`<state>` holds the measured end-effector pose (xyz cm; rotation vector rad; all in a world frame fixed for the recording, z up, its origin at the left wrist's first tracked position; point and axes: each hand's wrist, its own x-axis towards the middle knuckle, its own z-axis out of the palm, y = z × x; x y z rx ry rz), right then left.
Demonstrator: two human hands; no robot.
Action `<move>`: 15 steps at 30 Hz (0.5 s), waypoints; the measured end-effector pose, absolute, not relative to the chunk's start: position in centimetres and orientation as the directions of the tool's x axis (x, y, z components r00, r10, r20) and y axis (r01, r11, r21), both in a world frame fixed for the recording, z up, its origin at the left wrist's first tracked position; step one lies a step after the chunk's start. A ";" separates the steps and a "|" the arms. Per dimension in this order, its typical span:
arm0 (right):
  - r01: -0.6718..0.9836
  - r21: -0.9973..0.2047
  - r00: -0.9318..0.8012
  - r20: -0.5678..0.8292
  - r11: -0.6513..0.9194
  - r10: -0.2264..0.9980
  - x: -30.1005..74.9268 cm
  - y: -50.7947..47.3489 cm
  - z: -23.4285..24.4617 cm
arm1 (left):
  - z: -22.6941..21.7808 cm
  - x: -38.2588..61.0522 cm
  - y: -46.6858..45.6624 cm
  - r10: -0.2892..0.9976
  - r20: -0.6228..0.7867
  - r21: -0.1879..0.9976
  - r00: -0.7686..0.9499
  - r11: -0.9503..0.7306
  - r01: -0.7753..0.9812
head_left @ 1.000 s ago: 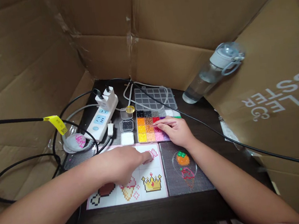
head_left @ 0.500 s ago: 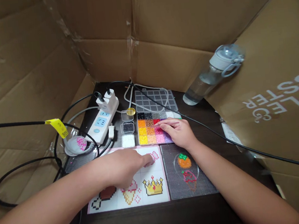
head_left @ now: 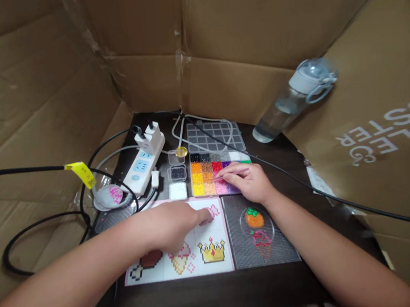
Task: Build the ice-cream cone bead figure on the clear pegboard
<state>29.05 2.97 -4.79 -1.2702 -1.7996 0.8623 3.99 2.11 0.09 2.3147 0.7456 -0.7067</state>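
Observation:
My left hand (head_left: 178, 224) rests across a printed pattern sheet (head_left: 213, 231), index finger stretched to a pink candy picture (head_left: 214, 211). It holds nothing, and its other fingers are partly hidden. Over the bead box (head_left: 198, 189), my right hand (head_left: 253, 180) grips thin pink tweezers (head_left: 239, 171) whose tips reach the reddish-pink beads. The box's compartments hold beads of many colours. Right of the sheet lies a clear pegboard (head_left: 237, 248). On it are an orange fruit bead figure (head_left: 255, 218) with green leaves and a red-and-brown ice cream cone outline (head_left: 262, 242).
Small tubs of black beads (head_left: 177, 173) and white beads (head_left: 177, 191) stand left of the box. A power strip (head_left: 140, 166) and looping black cables (head_left: 82, 210) lie further left. A water bottle (head_left: 289, 100) stands back right. Cardboard walls (head_left: 237, 81) surround the table.
The tweezer tips have shifted slightly down in the bead box, from around the brown and red compartments to the reddish-pink one. My left finger stays at the candy picture. The view has shifted slightly.

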 end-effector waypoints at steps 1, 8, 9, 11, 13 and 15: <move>0.445 -0.851 -0.217 0.198 0.277 0.956 29.1 2.8 -4.7 | 0.1 4.0 2.1 0.326 -0.634 0.379 0.701 -0.659 0.650; 0.464 -0.844 -0.145 0.227 0.268 0.963 29.0 2.4 -4.8 | 0.1 4.1 2.4 0.286 -0.661 0.379 0.694 -0.670 0.638; 0.461 -0.846 -0.144 0.225 0.267 0.964 29.0 2.4 -4.8 | 0.1 4.1 2.4 0.280 -0.668 0.377 0.689 -0.672 0.638; 0.455 -0.852 -0.141 0.220 0.260 0.965 28.9 2.3 -4.8 | 0.3 4.2 2.3 0.284 -0.672 0.367 0.684 -0.674 0.641; 0.444 -0.860 -0.134 0.213 0.251 0.968 28.8 2.3 -4.8 | 0.5 4.2 2.2 0.292 -0.669 0.365 0.684 -0.672 0.644; 0.429 -0.870 -0.134 0.206 0.244 0.969 28.7 2.2 -4.8 | 0.6 4.2 2.1 0.295 -0.669 0.369 0.682 -0.665 0.650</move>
